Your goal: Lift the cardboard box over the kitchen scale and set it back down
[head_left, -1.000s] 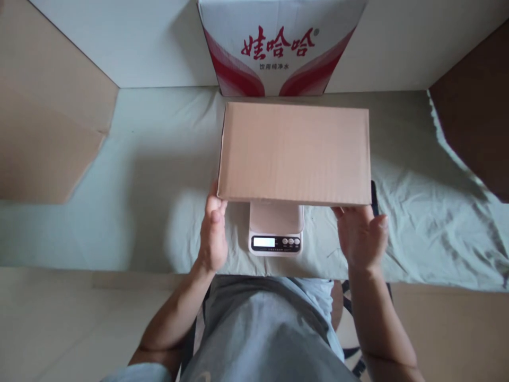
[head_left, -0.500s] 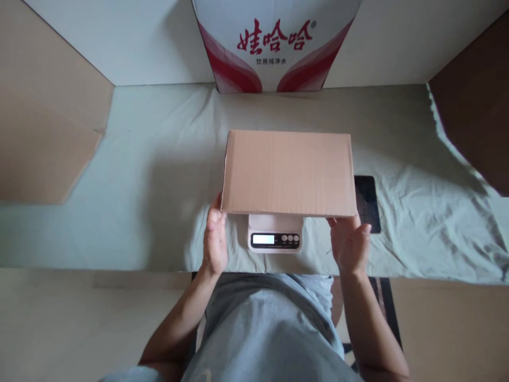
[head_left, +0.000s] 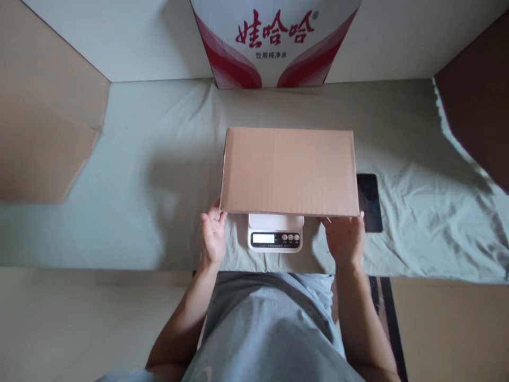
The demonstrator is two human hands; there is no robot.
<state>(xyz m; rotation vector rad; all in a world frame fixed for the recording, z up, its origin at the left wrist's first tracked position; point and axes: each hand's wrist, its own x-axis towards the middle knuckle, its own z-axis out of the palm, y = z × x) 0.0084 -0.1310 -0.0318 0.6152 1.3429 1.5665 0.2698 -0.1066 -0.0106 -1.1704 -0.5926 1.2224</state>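
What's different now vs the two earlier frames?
The brown box came down and toward the person over the white scale, mostly in the first half second. The left hand and right hand stayed at its near corners. More of the black device shows. Scale and printed carton stayed put. Whether the box touches the scale, can't tell.

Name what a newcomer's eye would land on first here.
Probably the plain brown box in mid-view, with the left hand and right hand at its near corners, fingers partly hidden by it. Next, the white scale with its lit display, jutting out below the box's near edge; whether they touch is hidden. Then the red-and-white carton with bold red lettering, standing at the back.
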